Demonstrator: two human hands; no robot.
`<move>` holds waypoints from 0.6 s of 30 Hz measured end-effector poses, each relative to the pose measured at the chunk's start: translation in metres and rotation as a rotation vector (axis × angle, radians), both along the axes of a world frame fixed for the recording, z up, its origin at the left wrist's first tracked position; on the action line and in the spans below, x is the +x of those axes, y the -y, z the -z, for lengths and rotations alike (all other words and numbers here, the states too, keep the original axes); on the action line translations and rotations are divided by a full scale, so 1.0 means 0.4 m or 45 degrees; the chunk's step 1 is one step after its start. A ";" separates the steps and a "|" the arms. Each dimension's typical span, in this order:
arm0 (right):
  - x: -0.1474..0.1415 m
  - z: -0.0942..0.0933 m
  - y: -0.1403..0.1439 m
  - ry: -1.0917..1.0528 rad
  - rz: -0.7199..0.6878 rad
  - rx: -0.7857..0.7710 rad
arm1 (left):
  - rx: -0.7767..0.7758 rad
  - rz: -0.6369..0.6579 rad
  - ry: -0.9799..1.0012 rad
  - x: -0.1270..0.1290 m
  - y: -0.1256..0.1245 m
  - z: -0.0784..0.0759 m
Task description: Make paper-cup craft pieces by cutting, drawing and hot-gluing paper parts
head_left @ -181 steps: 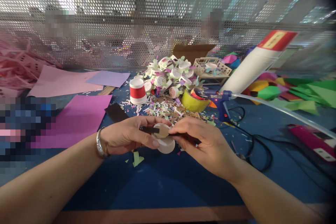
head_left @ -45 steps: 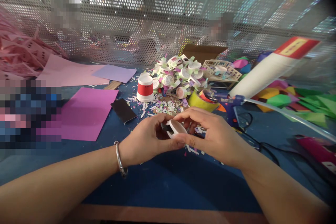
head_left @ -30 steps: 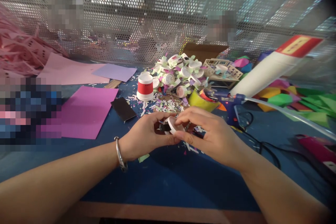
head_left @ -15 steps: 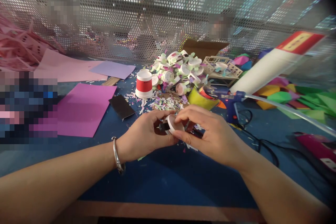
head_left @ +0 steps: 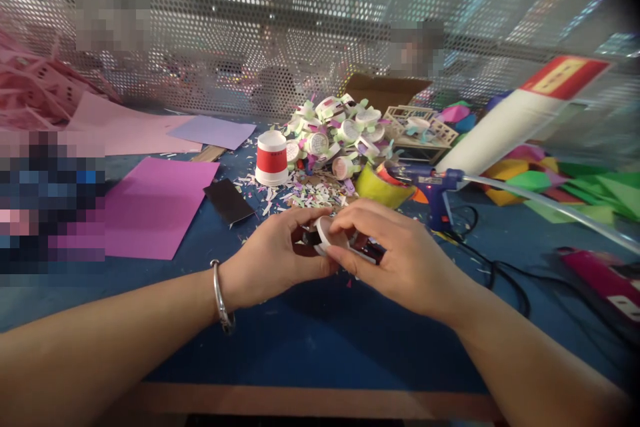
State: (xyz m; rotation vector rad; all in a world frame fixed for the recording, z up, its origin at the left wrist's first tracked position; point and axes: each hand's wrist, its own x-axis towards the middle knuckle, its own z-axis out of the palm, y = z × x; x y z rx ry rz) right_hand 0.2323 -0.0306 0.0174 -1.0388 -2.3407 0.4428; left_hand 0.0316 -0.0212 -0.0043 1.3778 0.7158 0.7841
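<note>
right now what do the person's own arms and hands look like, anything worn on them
Both forearms are bare, with no sleeves in view and no gloves. The left hand has a plain silver metal bangle round the wrist. The right hand and its wrist carry nothing: no ring, watch or band shows.

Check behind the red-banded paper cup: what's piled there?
Behind the red-banded paper cup lies a heap of small white cups with pastel paper bits stuck on, then a perforated metal screen. Whatever lies under the heap is covered.
</note>
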 end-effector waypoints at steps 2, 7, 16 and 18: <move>0.000 0.002 0.002 0.009 -0.005 0.002 | -0.029 -0.023 -0.028 0.003 0.000 -0.003; 0.001 0.005 0.007 0.009 -0.014 0.028 | -0.017 -0.041 -0.018 0.006 0.001 0.001; 0.000 0.005 0.016 0.028 -0.021 0.032 | -0.045 -0.039 0.016 0.005 0.002 0.014; 0.002 0.004 0.018 0.032 -0.029 0.036 | -0.047 -0.009 0.016 0.003 0.000 0.017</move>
